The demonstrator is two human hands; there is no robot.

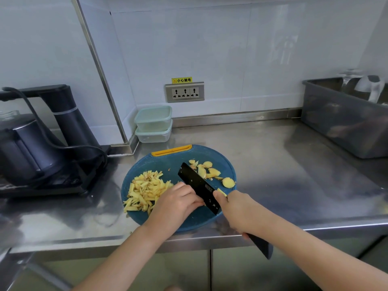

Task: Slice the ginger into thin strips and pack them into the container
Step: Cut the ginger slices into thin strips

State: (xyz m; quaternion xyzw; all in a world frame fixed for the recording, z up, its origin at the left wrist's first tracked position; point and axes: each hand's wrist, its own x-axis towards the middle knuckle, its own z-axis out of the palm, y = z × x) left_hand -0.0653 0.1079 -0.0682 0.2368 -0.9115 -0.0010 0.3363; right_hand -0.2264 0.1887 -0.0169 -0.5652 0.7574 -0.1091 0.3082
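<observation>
Right hand [237, 208] grips the handle of the black knife [198, 186], my left hand [178, 204] curls against its blade and I cannot tell what it holds, ginger strips [144, 190] piled just left of it, ginger slices [210, 171] beyond the blade.

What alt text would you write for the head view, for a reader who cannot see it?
A right hand grips a black knife on a round blue cutting board, the left hand beside its blade. Ginger strips lie left, uncut slices right; two lidded containers stacked behind.
</observation>
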